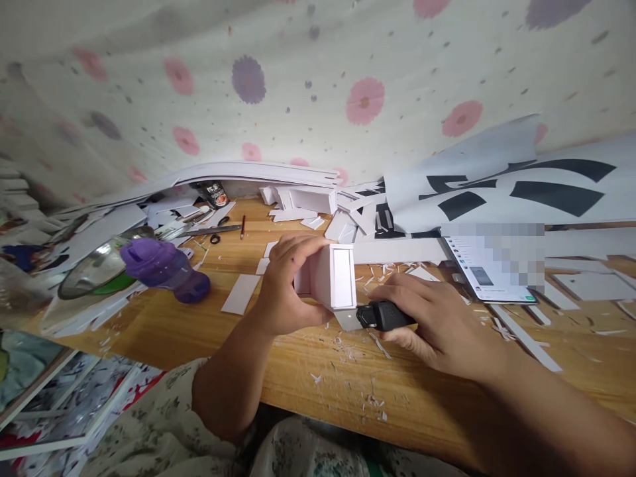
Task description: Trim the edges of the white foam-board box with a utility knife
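A wooden table of pale orange grain fills the middle, its near edge running across the lower part of the view. Behind the table hangs a cream cloth printed with pink and purple flowers and small grey dots, covering the whole back wall. Light is soft and even, with no hard shadows on the table. To the left of the table, lower down, lie flat printed boards with white borders, stacked at a slant
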`<state>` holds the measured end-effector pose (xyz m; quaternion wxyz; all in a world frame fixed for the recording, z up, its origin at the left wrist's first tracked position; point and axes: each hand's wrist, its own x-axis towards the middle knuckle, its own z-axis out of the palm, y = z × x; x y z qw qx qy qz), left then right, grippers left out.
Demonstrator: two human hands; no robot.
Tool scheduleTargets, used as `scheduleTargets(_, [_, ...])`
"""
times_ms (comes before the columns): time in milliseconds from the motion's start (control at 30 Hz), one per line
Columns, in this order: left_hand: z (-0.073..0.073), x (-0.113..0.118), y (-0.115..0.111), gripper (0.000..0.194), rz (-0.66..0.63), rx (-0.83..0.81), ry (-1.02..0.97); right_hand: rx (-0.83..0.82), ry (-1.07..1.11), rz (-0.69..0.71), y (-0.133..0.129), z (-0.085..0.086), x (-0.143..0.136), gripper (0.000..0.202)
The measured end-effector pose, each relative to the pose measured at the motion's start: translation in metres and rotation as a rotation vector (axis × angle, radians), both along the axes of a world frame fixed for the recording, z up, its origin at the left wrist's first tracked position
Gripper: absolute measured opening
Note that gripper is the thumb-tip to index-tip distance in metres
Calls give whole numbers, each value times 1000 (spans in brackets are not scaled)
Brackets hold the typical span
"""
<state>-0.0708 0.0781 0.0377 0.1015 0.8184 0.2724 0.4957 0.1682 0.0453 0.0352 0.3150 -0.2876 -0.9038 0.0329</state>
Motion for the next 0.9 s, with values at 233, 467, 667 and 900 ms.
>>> scheduleTargets(233, [1,-1,-3,76,31,-13,12,-17,-26,-10,0,-3,2,49])
scheduleTargets(467, [0,-3,-2,77,-22,-66,-8,25,-46,-23,5,-3,6,47])
scheduleTargets(667, [-1,-5,-2,78,-21,-60,10,73,-67,-35,6,-3,7,45])
scheduleTargets(900, [3,-5,-6,81,-47,-92,31,97,-13,-122,13,-5,16,43])
